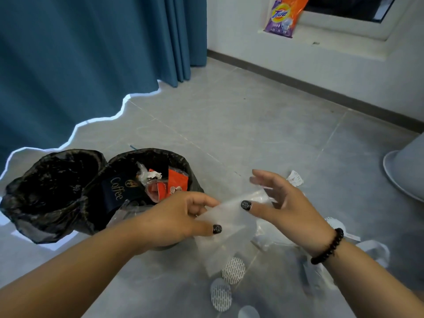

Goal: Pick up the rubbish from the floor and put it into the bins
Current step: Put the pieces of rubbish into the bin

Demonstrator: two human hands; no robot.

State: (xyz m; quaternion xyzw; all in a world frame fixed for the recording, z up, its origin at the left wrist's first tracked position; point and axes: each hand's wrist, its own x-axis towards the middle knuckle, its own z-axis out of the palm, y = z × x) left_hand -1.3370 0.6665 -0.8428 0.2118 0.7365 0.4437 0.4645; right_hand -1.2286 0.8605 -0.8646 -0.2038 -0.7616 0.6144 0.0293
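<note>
Just beside the fuller bin (146, 180), your left hand (183, 219) pinches the clear plastic bag (229, 216) while your right hand (286, 203) loosely steadies it, fingers spread, seemingly to drop it in.

A blue curtain (80, 53) hangs at the left, its hem reaching the grey tiled floor (241, 125). A white wall (241, 37) with a dark skirting board (309, 86) runs along the back. On the white window ledge (325, 40) an orange and purple Tide detergent bag (285, 16) leans upright. At the right edge stands a pale grey rounded base (406, 171) on the floor.
</note>
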